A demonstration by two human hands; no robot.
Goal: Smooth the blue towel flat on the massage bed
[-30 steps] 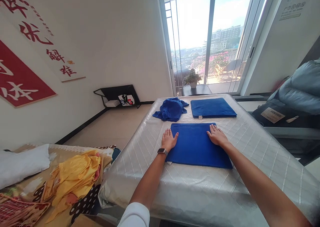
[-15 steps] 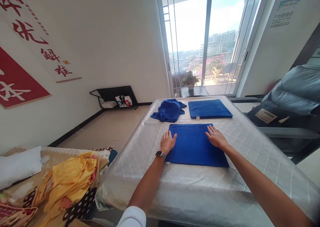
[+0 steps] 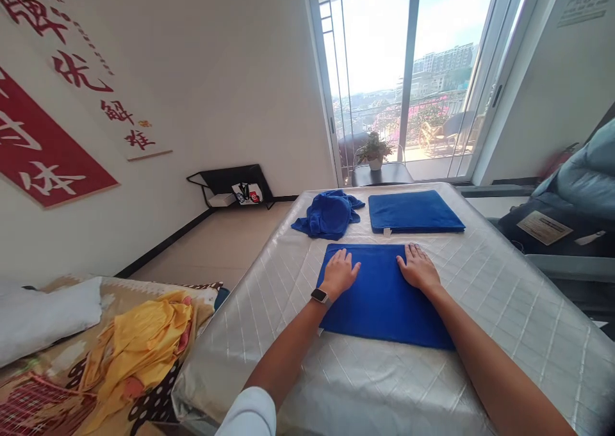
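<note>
A blue cloth, folded into a flat rectangle, lies on the silvery quilted mattress in front of me. On its upper left part rests my left hand, palm down, with a watch on the wrist. My right hand lies flat on the cloth's upper right edge, fingers stretched out. Neither hand grips anything. Beyond the hands sit a stack of folded blue cloth with a small white tag and, to its left, a crumpled blue cloth.
At the lower left, a low bed holds a yellow cloth and a white pillow. A dark armchair stands close on the right. Past the mattress's far edge are a potted plant and a sliding glass door.
My left hand has slid inward from the cloth's left edge. The cloth appears nearer and larger, and the view has shifted slightly to the left.
</note>
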